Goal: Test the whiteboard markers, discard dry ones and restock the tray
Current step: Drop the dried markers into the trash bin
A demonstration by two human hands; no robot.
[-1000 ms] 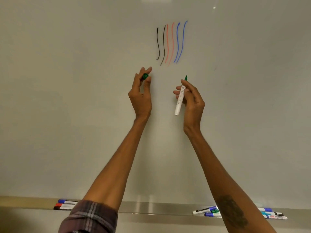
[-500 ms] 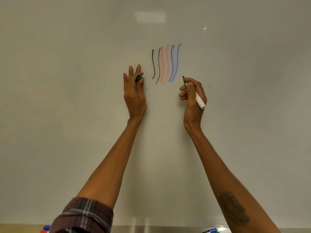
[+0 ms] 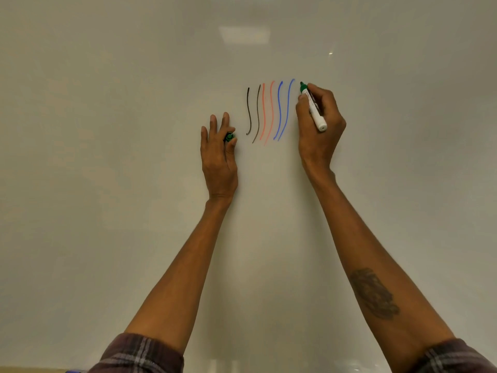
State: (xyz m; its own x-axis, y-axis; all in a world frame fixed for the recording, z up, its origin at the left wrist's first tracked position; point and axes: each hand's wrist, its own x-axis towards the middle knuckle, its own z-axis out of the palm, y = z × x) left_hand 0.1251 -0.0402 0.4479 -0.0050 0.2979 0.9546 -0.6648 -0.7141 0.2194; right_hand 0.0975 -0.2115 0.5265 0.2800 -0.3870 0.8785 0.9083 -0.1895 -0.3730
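Glossy off-white whiteboard (image 3: 121, 144) is filling the whole view, smooth and faintly mirroring a ceiling light, and it is carrying six thin wavy strokes side by side: two black strokes (image 3: 248, 111), two red strokes (image 3: 264, 114) and two blue strokes (image 3: 279, 111). The right hand (image 3: 321, 133) is gripping a white plastic marker with a green nib (image 3: 314, 110), fingers and thumb curling round the round barrel in a writing hold. Its long axis is slanting from the nib at upper left to the blunt butt at lower right, with the nib sitting just right of the last blue stroke's top; whether it is touching the board I cannot tell. The left hand (image 3: 219, 160), lower and left of the strokes, is pinching a small round green cap (image 3: 230, 136), other fingers straight. The test stroke probably calls for the nearer right hand pulling downward over bare board.
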